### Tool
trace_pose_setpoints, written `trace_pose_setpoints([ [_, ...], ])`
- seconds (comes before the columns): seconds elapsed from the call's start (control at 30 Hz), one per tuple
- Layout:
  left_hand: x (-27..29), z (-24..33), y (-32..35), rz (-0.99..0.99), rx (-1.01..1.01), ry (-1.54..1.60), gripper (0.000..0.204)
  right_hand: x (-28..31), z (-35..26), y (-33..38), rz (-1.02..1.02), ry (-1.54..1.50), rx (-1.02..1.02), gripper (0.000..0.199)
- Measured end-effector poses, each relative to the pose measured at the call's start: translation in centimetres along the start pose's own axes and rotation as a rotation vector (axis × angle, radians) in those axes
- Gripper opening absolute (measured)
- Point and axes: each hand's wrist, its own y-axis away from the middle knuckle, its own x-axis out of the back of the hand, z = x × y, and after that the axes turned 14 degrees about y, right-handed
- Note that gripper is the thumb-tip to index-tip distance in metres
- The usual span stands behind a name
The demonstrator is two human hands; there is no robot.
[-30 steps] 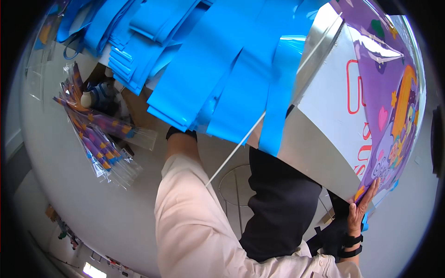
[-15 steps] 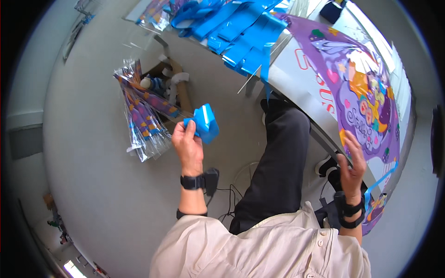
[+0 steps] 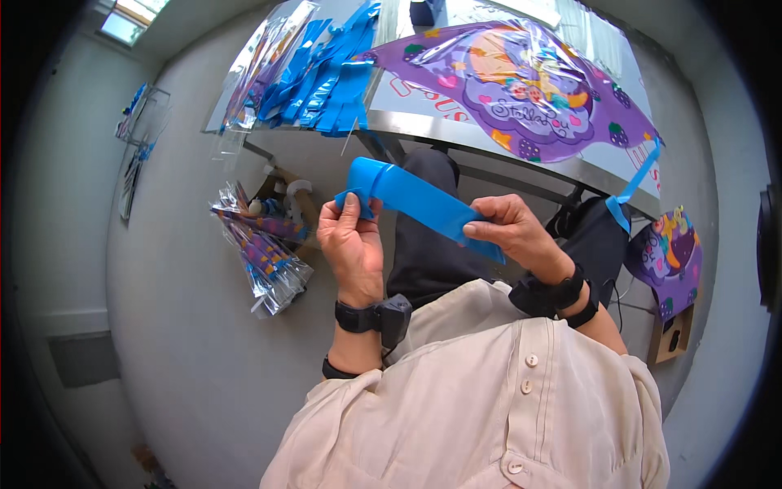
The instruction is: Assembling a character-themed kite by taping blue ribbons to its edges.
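Observation:
A glossy blue plastic strip (image 3: pixel 423 200) stretches between my hands above my lap. My left hand (image 3: pixel 352 243) pinches its looped, folded end between thumb and fingers. The other end is gripped by my right hand (image 3: pixel 515 231), thumb on top, with a short tail hanging past the fingers. On the table beyond lies a purple printed plastic sheet (image 3: pixel 456 57) with cartoon figures. To its left, many similar blue strips (image 3: pixel 338 90) lie in a heap, some overhanging the table's front edge.
The table's metal edge (image 3: pixel 440 129) runs in front of my knees. Clear-wrapped purple and orange packets (image 3: pixel 257 244) lean by an open cardboard box (image 3: pixel 305 200) on the floor at left. Another purple sheet (image 3: pixel 664 253) hangs at right, near a blue ribbon (image 3: pixel 639 183) dangling off the table.
My right hand has come from the table's edge to grip the blue strip. The strip, bunched in my left hand before, is now drawn out between both hands. The view has turned.

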Motion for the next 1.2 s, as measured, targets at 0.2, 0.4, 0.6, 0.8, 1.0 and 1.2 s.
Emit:
trace_pose_setpoints([
  [0.2, -3.2, -2.4, 0.3, -0.754, 0.042, -1.464, 0.039, 5.6, 0.5, 6.6, 0.4, -0.225, -0.164, 0.015],
  [0.4, -9.9, -8.4, 5.9, -1.561, -0.293, -1.176, 0.055, 7.0, 2.4, 8.0, 0.31, -0.625, -0.124, 0.013],
  [0.6, -7.5, -13.6, 6.2, -1.35, -0.378, -0.844, 0.014, 5.8, 4.1, 7.1, 0.351, -0.805, -0.21, 0.013],
  [0.8, -6.4, -13.0, 5.4, -0.744, 0.133, -0.884, 0.016, 5.8, 2.8, 6.9, 0.739, -0.382, -0.069, 0.029],
  [1.0, -5.7, -13.2, 5.1, -0.743, 0.105, -0.889, 0.023, 5.8, 2.1, 6.1, 0.64, -0.122, -0.014, 0.012],
  [1.2, -4.9, -13.9, 4.5, -0.6, 0.252, -0.724, 0.023, 4.9, 2.7, 4.8, 0.816, -0.1, -0.06, 0.007],
])
